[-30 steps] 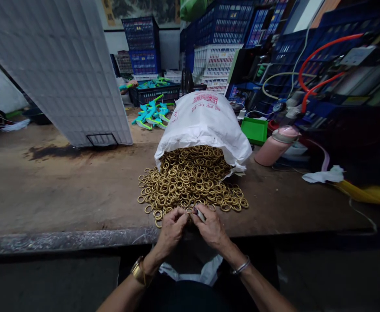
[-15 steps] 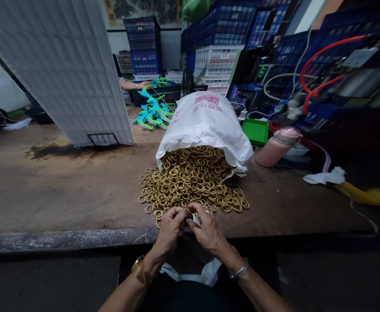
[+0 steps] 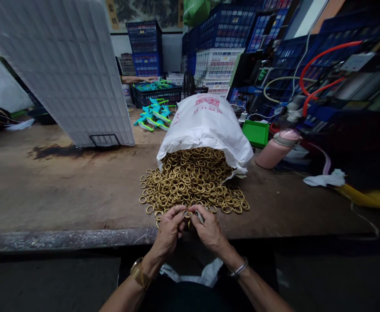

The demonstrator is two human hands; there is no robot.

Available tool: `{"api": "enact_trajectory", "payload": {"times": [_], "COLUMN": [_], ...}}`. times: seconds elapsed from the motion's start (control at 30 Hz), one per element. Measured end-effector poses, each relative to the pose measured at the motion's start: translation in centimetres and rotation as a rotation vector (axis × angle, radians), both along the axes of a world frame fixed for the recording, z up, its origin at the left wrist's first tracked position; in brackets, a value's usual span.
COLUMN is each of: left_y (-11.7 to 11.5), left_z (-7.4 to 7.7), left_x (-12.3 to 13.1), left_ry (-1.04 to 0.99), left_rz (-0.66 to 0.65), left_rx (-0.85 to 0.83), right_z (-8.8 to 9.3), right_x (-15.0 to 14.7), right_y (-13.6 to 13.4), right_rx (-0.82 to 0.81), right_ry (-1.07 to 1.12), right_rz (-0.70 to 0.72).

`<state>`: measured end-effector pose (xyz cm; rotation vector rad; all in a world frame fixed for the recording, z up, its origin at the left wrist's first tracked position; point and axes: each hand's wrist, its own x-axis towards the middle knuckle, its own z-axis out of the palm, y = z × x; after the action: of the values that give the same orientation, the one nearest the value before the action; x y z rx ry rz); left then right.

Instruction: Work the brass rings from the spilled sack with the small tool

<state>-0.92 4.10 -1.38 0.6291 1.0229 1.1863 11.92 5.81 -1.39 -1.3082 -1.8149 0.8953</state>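
Observation:
A white sack (image 3: 206, 125) lies on its side on the worn workbench (image 3: 63, 190), and a heap of brass rings (image 3: 190, 184) spills from its mouth toward me. At the near edge of the heap my left hand (image 3: 169, 232) and my right hand (image 3: 209, 229) meet, fingers pinched together on a brass ring (image 3: 186, 215) between them. My right hand also grips a small pale tool or piece (image 3: 199, 216) that I cannot make out. A gold watch is on my left wrist, a bangle on my right.
A white ribbed panel (image 3: 63, 69) leans at the back left. Teal plastic parts (image 3: 154, 115) lie behind the sack, where another person's arm (image 3: 134, 79) reaches. A green tray (image 3: 256, 132), a pink bottle (image 3: 276, 149), hoses and stacked crates (image 3: 222, 47) crowd the right.
My hands stay pinched together at the heap's near edge, shifting only slightly. The other person's arm at the back has moved from the teal parts on the bench to the crate behind.

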Motion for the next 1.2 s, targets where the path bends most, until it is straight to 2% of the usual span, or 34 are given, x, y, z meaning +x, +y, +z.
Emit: {"api": "enact_trajectory", "payload": {"times": [0.17, 0.37, 0.6, 0.77, 0.93, 1.07, 1.2], "left_y": [-0.1, -0.1, 0.1, -0.1, -0.5, -0.7, -1.0], "left_z": [0.3, 0.5, 0.5, 0.9, 1.0, 0.9, 0.9], "left_x": [-0.3, 0.0, 0.2, 0.4, 0.4, 0.5, 0.8], "left_ry": [0.013, -0.058, -0.097, -0.101, -0.006, 0.131, 0.238], "left_rz": [-0.008, 0.047, 0.103, 0.064, 0.005, -0.046, 0.008], "left_rx": [0.022, -0.037, -0.07, -0.064, -0.032, 0.03, 0.153], "right_z": [0.0, 0.1, 0.6, 0.4, 0.3, 0.5, 0.6], "right_x": [0.0, 0.3, 0.5, 0.0, -0.2, 0.0, -0.2], "right_y": [0.3, 0.7, -0.2, -0.8, -0.4, -0.2, -0.2], "right_rx": [-0.007, 0.09, 0.242, 0.114, -0.014, -0.153, -0.163], "right_ry": [0.031, -0.025, -0.068, -0.072, 0.021, 0.151, 0.181], "right_rz": [-0.009, -0.108, -0.066, 0.054, -0.005, 0.014, -0.018]}}
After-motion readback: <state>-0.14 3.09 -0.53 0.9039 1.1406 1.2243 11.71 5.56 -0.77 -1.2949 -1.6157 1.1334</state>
